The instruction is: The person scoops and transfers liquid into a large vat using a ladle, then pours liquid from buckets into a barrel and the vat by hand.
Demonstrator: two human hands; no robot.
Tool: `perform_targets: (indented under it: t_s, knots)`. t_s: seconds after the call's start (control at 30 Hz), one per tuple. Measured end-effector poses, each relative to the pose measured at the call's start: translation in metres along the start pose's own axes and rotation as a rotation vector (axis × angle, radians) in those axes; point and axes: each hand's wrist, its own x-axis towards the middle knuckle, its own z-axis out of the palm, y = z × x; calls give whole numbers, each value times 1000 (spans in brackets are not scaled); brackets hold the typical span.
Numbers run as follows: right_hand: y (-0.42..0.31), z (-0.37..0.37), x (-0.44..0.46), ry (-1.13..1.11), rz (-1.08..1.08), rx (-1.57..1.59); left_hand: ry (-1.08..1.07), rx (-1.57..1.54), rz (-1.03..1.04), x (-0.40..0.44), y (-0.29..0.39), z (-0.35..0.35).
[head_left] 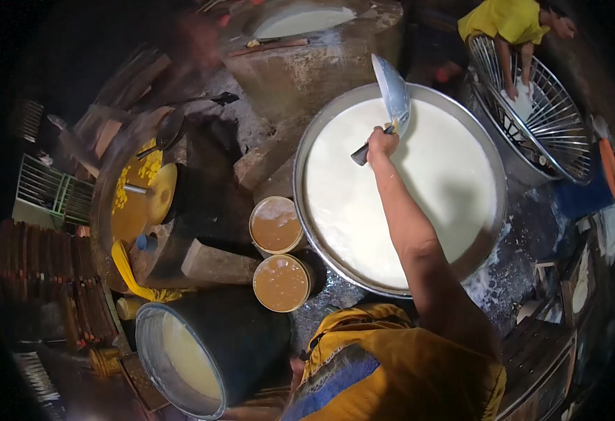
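- Wide metal vat (481, 245) of white liquid (349, 186)
- Dark barrel (255, 351) of pale liquid (188, 361)
- Two buckets (309, 284), beside the vat
- Scoop (394, 95), over the vat's far side
- Right hand (382, 144), grip wrapped around the scoop's handle (360, 155)
- Left hand (297, 368), near the barrel; grip cannot be told

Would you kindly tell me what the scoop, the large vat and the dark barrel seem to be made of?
The scoop in the right hand seems smooth metal, given its bright sheen; its dark handle could be plastic or wood. The vat appears to be metal, perhaps stainless steel, judging by its bright, silvery rim. The barrel is probably plastic: its wall looks dark, smooth and dully shiny.
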Motion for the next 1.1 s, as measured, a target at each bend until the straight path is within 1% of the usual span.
perform_targets:
  t_s: [0.03,0.07,0.1,0.17,0.2,0.33,0.43,0.57,0.63,0.73,0.83,0.93,1.03,1.07,1.1]
  knots:
    - [1,2,3,-19,29,8,-8,-43,-90,-2,6,-1]
    - [43,19,32,25,-69,-60,-17,-88,-179,-3,12,-2]
    - [45,21,28,-13,-37,-89,-26,-134,-266,-2,16,-2]
    - [57,22,23,-85,27,-150,-49,-335,-409,-3,20,0]
    - [74,30,24,-14,-94,-121,-62,-436,-480,-5,20,1]
    - [101,26,3,-62,-108,-119,-49,-526,-626,-11,24,7]
    - [103,9,-25,-113,-85,-156,-81,-479,-605,-9,24,10]
    - [78,-33,-77,-268,37,-338,-119,-410,-544,-4,19,12]
    - [94,-46,-88,-338,24,-418,-140,-384,-522,-2,17,14]
    - [95,-73,-115,-338,-123,-571,-165,-353,-487,3,11,14]
    - [107,-98,-131,-380,-217,-615,-192,-315,-451,7,4,14]
    - [113,-125,-140,-462,-155,-685,-224,-266,-407,10,-3,14]
    - [124,-151,-147,-480,-240,-741,-260,-199,-350,17,-8,12]
    - [119,-163,-151,-530,-219,-751,-277,-168,-323,19,-13,12]
    - [114,-173,-156,-545,-244,-769,-295,-129,-286,21,-18,14]
